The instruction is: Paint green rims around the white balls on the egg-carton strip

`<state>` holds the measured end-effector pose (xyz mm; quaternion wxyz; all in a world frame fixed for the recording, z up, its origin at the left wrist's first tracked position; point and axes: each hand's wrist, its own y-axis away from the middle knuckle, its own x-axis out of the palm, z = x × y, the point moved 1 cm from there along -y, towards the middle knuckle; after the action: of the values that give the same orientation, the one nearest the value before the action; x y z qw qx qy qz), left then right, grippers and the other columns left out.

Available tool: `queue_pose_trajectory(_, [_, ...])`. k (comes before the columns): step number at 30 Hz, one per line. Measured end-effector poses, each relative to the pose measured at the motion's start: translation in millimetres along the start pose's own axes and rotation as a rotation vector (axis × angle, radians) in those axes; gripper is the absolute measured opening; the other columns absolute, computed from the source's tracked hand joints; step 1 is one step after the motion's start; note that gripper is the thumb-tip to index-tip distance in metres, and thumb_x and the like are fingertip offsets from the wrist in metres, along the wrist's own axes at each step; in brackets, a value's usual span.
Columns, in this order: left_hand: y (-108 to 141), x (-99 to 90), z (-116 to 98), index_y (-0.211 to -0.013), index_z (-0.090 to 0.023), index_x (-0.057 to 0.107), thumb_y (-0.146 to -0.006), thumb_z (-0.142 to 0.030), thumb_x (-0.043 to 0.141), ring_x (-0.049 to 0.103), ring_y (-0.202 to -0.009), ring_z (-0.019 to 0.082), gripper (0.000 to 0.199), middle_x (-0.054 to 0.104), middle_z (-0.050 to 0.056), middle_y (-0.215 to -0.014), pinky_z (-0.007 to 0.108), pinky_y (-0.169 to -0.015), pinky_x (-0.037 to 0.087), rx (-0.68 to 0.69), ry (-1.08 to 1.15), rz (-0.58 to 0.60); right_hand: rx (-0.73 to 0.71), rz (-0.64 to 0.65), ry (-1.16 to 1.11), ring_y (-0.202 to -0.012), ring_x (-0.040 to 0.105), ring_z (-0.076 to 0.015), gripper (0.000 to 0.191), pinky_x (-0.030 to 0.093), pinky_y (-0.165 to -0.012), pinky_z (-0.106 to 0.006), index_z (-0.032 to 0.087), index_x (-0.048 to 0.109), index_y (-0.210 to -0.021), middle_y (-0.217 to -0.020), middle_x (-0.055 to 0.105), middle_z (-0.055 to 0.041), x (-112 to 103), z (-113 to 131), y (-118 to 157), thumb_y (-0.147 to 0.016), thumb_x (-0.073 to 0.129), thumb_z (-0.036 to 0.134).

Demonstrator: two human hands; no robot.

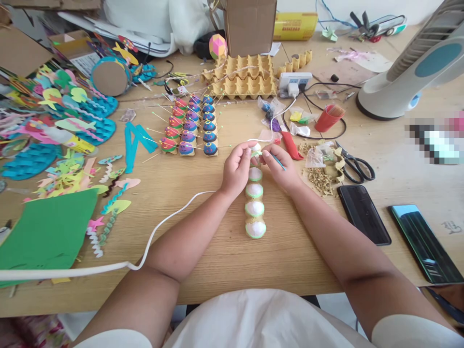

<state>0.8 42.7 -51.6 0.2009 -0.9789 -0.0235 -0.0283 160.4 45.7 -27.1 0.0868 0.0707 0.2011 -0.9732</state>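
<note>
A strip of egg-carton cups (254, 209), topped with white clay domes edged in light green, lies lengthwise in front of me. My left hand (237, 168) is closed, thumb and fingers pinching the far end of this strip. My right hand (281, 166) is closed on the other side of that end. A thin blue stick (278, 162) pokes out from its fingers. Between the two sets of fingertips shows a small white and pale green piece (256, 152); its shape is partly hidden.
Painted egg-carton strips (188, 126) with pins stand beyond my left hand. Egg trays (246, 77) lie at the back. Scissors (357, 166), a phone (363, 214) and a white fan (391, 92) are to the right. A white cable (170, 212) and green sheet (54, 227) lie left.
</note>
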Motion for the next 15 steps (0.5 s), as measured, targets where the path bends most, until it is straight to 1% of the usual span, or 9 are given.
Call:
queue_pose_trajectory(2, [0, 0.1, -2, -0.12, -0.026, 0.077, -0.105, -0.068, 0.061, 0.076, -0.101, 0.018, 0.048, 0.081, 0.007, -0.124, 0.032, -0.094, 0.061, 0.039, -0.027, -0.009, -0.004, 0.053, -0.008, -0.079, 0.057, -0.0171, 0.055, 0.048, -0.08, -0.035, 0.023, 0.063, -0.084, -0.082, 0.066, -0.001, 1, 1, 1, -0.099, 0.06, 0.076])
queue_pose_trajectory(3, [0, 0.2, -3, -0.119, -0.026, 0.078, -0.104, -0.068, 0.062, 0.075, -0.106, 0.019, 0.047, 0.081, 0.007, -0.122, 0.032, -0.096, 0.06, 0.059, -0.037, -0.016, -0.002, 0.083, -0.018, -0.079, 0.057, -0.0172, 0.054, 0.048, -0.079, -0.035, 0.023, 0.063, -0.084, -0.082, 0.066, -0.0011, 2, 2, 2, -0.1, 0.06, 0.075])
queue_pose_trajectory(4, [0, 0.4, -4, -0.119, -0.026, 0.078, -0.104, -0.068, 0.063, 0.075, -0.105, 0.019, 0.047, 0.081, 0.006, -0.117, 0.031, -0.094, 0.06, 0.07, -0.042, -0.018, 0.0, 0.108, -0.034, -0.078, 0.057, -0.0172, 0.053, 0.048, -0.079, -0.035, 0.024, 0.062, -0.084, -0.081, 0.066, -0.001, 2, 3, 2, -0.1, 0.06, 0.075])
queue_pose_trajectory(6, [1, 1.2, -4, -0.122, -0.027, 0.076, -0.104, -0.069, 0.063, 0.07, -0.084, 0.015, 0.048, 0.077, 0.003, -0.1, 0.028, -0.078, 0.058, 0.056, -0.033, 0.007, 0.007, 0.126, -0.059, -0.078, 0.057, -0.017, 0.053, 0.047, -0.078, -0.034, 0.024, 0.061, -0.085, -0.081, 0.064, -0.0003, 2, 4, 2, -0.098, 0.063, 0.075])
queue_pose_trajectory(7, [1, 1.8, -4, -0.124, -0.028, 0.075, -0.104, -0.07, 0.062, 0.065, -0.073, 0.013, 0.048, 0.073, 0.001, -0.091, 0.027, -0.07, 0.054, 0.044, -0.029, 0.022, 0.012, 0.123, -0.066, -0.078, 0.056, -0.0168, 0.053, 0.047, -0.078, -0.034, 0.024, 0.06, -0.086, -0.081, 0.063, 0.0, 2, 4, 2, -0.097, 0.064, 0.075])
queue_pose_trajectory(8, [2, 2.4, -3, -0.126, -0.029, 0.073, -0.104, -0.071, 0.061, 0.059, -0.067, 0.012, 0.049, 0.068, 0.0, -0.085, 0.027, -0.065, 0.051, 0.041, -0.028, 0.031, 0.016, 0.119, -0.072, -0.079, 0.056, -0.0167, 0.053, 0.047, -0.078, -0.034, 0.024, 0.061, -0.088, -0.083, 0.062, 0.0001, 2, 5, 1, -0.096, 0.066, 0.076])
queue_pose_trajectory(9, [2, 3.0, -1, -0.128, -0.029, 0.071, -0.103, -0.071, 0.061, 0.057, -0.065, 0.012, 0.05, 0.063, -0.001, -0.082, 0.027, -0.064, 0.05, 0.049, -0.031, 0.029, 0.018, 0.12, -0.076, -0.08, 0.056, -0.0166, 0.054, 0.047, -0.079, -0.033, 0.023, 0.063, -0.091, -0.085, 0.062, -0.0001, 2, 5, 1, -0.095, 0.067, 0.077])
queue_pose_trajectory(12, [2, 4.3, 4, -0.136, -0.031, 0.065, -0.101, -0.074, 0.062, 0.059, -0.071, 0.014, 0.055, 0.057, -0.002, -0.081, 0.028, -0.07, 0.052, 0.104, -0.053, -0.022, 0.017, 0.163, -0.106, -0.084, 0.057, -0.0172, 0.056, 0.047, -0.081, -0.033, 0.023, 0.067, -0.096, -0.09, 0.064, -0.001, 3, 6, 0, -0.094, 0.065, 0.079])
queue_pose_trajectory(15, [0, 4.4, 7, -0.139, -0.032, 0.061, -0.097, -0.075, 0.068, 0.057, -0.072, 0.014, 0.061, 0.054, -0.003, -0.081, 0.028, -0.07, 0.051, 0.117, -0.076, -0.076, 0.04, 0.201, -0.136, -0.08, 0.054, -0.0163, 0.056, 0.046, -0.078, -0.032, 0.023, 0.067, -0.089, -0.083, 0.062, -0.0001, 4, 7, 0, -0.095, 0.065, 0.079])
